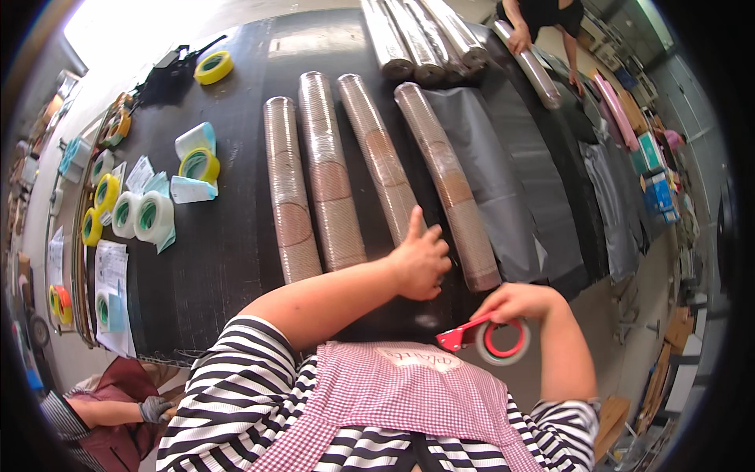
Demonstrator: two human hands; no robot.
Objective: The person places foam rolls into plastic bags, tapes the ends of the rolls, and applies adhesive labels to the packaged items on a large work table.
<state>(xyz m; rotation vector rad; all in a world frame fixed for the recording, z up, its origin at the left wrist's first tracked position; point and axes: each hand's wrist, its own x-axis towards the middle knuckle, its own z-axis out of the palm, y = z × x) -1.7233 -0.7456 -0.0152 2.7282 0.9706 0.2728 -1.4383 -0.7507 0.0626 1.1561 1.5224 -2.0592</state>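
Four long rolls would exceed what I count, so several brown patterned rolls in clear wrap [326,181] lie side by side on the black table [212,259], pointing away from me. My left hand [422,259] reaches across with its fingers spread. It is over the near end of one patterned roll [377,149] and covers that end; whether it touches the roll I cannot tell. Near the table's front edge, my right hand [515,301] grips a red tape dispenser [464,335] loaded with a roll of tape. The rightmost patterned roll [450,185] ends just beyond that hand.
Shiny silver rolls [425,47] lie at the far edge. Dark grey sheets [503,181] spread to the right. Tape rolls [153,218] and papers [114,291] sit on the left. A co-worker's hand [519,39] holds a roll at far right; a gloved hand [155,408] shows lower left.
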